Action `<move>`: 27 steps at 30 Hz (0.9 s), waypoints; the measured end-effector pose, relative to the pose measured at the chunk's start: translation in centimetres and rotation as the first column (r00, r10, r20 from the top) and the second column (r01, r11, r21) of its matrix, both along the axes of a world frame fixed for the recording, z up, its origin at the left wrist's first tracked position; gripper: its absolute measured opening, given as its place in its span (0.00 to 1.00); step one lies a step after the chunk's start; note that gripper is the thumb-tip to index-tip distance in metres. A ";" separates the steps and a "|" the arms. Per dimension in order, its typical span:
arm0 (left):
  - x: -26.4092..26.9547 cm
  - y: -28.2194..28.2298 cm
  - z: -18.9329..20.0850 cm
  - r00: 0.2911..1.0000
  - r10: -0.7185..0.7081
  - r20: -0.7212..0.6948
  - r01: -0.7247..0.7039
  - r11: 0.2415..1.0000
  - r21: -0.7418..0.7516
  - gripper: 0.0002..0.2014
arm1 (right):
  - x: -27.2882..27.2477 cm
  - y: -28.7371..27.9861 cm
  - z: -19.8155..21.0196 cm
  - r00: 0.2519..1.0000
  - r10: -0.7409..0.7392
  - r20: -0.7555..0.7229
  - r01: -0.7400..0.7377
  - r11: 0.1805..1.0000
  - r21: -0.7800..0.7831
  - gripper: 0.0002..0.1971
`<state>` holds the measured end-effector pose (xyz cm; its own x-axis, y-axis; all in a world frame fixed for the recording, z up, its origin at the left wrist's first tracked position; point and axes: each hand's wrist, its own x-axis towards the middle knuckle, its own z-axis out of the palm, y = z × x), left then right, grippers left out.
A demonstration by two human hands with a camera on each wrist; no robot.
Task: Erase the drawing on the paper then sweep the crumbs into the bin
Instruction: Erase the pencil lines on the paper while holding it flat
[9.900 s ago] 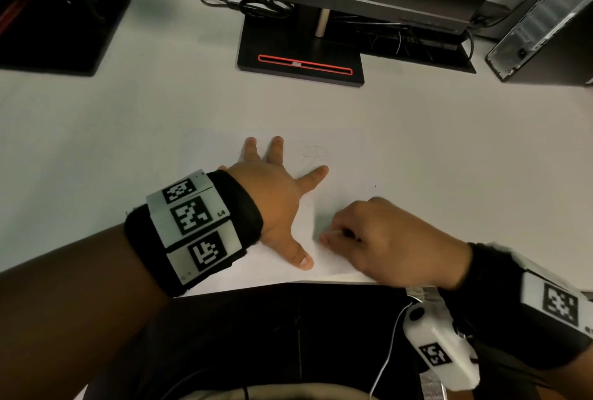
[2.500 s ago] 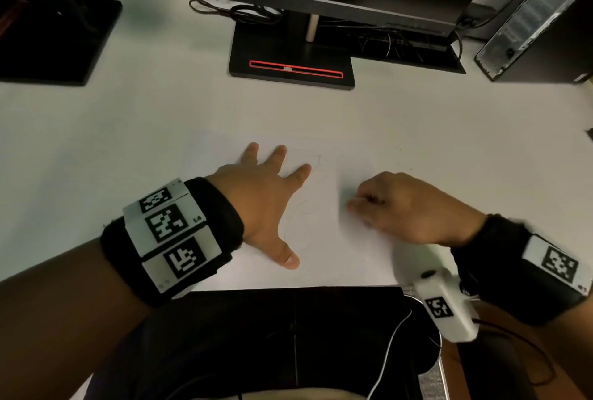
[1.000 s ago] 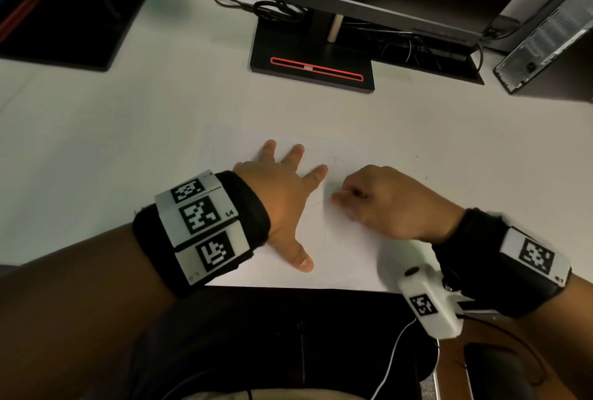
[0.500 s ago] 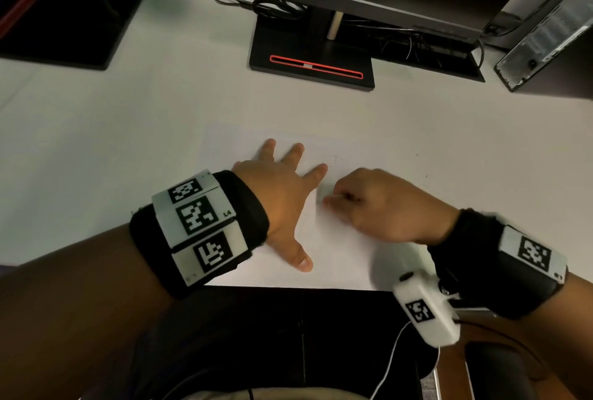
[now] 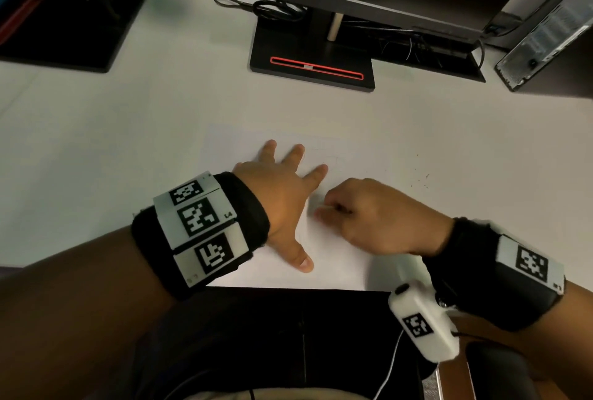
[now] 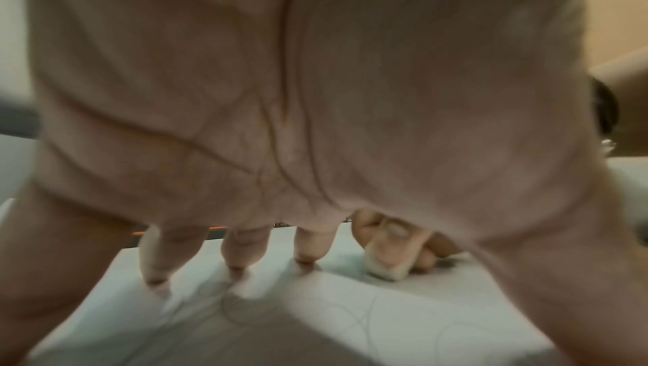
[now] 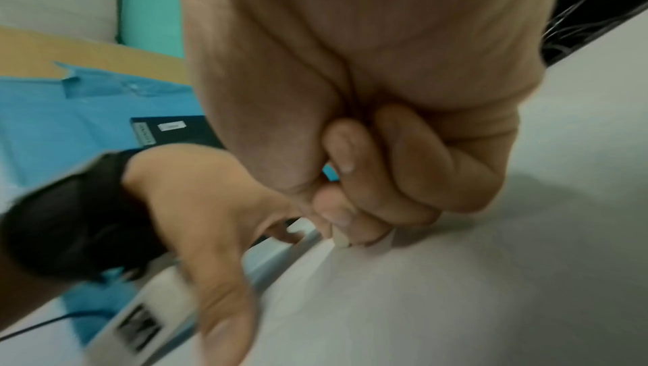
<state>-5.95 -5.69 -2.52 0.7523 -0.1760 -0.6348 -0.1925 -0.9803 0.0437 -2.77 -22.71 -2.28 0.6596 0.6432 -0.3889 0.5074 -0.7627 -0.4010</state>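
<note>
A white sheet of paper (image 5: 244,143) lies near the front edge of the white desk. My left hand (image 5: 282,194) lies flat on it with fingers spread, pressing it down. Just to its right, my right hand (image 5: 362,216) pinches a small white eraser (image 6: 384,268) and holds its tip against the paper. In the left wrist view faint pencil lines (image 6: 224,305) show on the sheet under the left fingers (image 6: 242,250). The eraser (image 7: 341,239) peeks out below the curled right fingers. Small dark crumbs (image 5: 422,176) speckle the desk right of the paper. No bin is in view.
A monitor stand (image 5: 313,59) with a red stripe stands behind the paper, with cables (image 5: 272,9) beside it. A second black stand (image 5: 73,21) sits at the far left and a computer case (image 5: 545,37) at the far right. The desk's front edge runs just below my hands.
My right hand with the eraser has rubbed back and forth over the paper, ending closer to the left hand. The pencil drawing has faded. The left hand has stayed flat.
</note>
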 end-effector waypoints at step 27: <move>-0.2 -0.2 0.6 1.000 0.001 -0.014 -0.001 0.999 0.038 0.76 | 1.5 -1.8 0.3 0.982 -0.184 -0.035 0.183 0.983 -0.030 0.22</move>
<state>-6.19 -5.84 -1.91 0.7437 -0.1511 -0.6512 -0.1913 -0.9815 0.0093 -1.23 -24.49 -2.00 0.7505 0.5015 -0.4305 0.3426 -0.8522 -0.3955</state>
